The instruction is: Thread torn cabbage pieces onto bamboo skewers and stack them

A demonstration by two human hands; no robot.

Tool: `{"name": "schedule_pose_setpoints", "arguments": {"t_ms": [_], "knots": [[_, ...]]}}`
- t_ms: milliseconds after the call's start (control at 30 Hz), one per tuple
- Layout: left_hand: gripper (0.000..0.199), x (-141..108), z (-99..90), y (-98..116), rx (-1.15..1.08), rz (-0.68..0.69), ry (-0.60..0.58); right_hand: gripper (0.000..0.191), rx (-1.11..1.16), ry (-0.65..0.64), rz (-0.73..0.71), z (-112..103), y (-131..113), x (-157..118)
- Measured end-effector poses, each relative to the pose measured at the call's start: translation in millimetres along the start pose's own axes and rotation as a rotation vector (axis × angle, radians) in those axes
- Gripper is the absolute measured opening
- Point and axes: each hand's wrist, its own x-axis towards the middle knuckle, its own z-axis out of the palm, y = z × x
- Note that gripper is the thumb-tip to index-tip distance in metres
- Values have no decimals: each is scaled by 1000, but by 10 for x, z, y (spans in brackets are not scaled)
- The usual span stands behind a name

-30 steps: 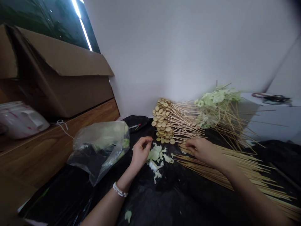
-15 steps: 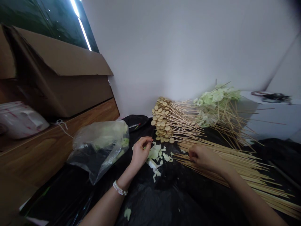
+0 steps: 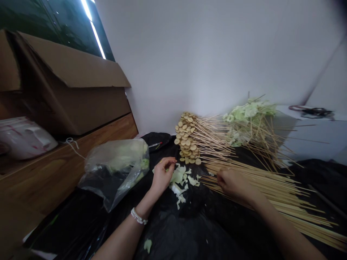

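My left hand (image 3: 163,174), with a beaded bracelet (image 3: 138,216) on its wrist, hovers beside torn cabbage pieces (image 3: 177,174). Its thumb and fingertips are drawn together; whatever they may pinch is hidden. Over the near ends of the loose bamboo skewers (image 3: 282,193) is my right hand (image 3: 233,183). The fingers there are curled in, and I cannot make out whether a skewer is between them. Just beyond both hands lies a stack of skewers threaded with round pale slices (image 3: 187,137). Skewered cabbage leaves (image 3: 252,110) are heaped behind it on the right.
A clear plastic bag (image 3: 116,162) holding cabbage sits at the left. Behind it, a large open cardboard box (image 3: 89,104) stands on a wooden surface (image 3: 114,139). Black plastic sheeting (image 3: 189,231) covers the work area. A pen (image 3: 155,144) lies near the white wall (image 3: 189,65).
My right hand has shifted very slightly left over the skewers. My left hand stays in nearly the same place.
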Motion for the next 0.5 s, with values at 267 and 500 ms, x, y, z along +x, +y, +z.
{"name": "schedule_pose_setpoints", "arguments": {"t_ms": [267,500], "knots": [[15,2,1,-23,-22,-6,1,24,-93,-12,1,29,-20,24],[15,9,-5,-46,-12,-13,8,21,-104,12,-30,-49,-8,-8]]}}
